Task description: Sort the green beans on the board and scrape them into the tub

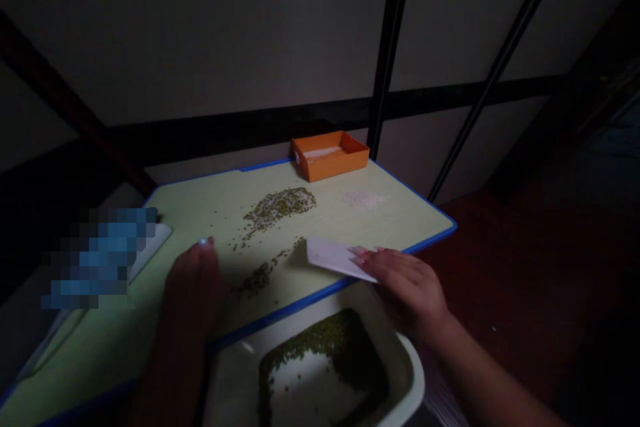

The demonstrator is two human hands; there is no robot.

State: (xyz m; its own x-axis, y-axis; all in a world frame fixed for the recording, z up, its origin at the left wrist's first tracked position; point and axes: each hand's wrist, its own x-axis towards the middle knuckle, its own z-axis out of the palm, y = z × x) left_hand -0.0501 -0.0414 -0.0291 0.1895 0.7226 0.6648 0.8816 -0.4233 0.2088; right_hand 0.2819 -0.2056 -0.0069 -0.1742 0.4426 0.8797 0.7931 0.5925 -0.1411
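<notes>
My right hand [413,283] grips a flat white card [333,257] by its near end, tilted above the front edge of the board. My left hand [195,277] is over the board's left part with its fingers curled together; whatever may be inside them is hidden. Between the hands lies a loose streak of small green beans [260,278]. Farther back is a larger pile of green beans mixed with white grains [283,205]. Below the board's front edge, a white tub [413,373] holds many green beans [360,353] along its far and right sides.
An orange open box [340,163] with white grains inside stands at the back edge of the pale board [395,220], which has a blue rim. A small patch of white grains [363,199] lies right of the pile. A pixelated blue object [113,253] is at the left.
</notes>
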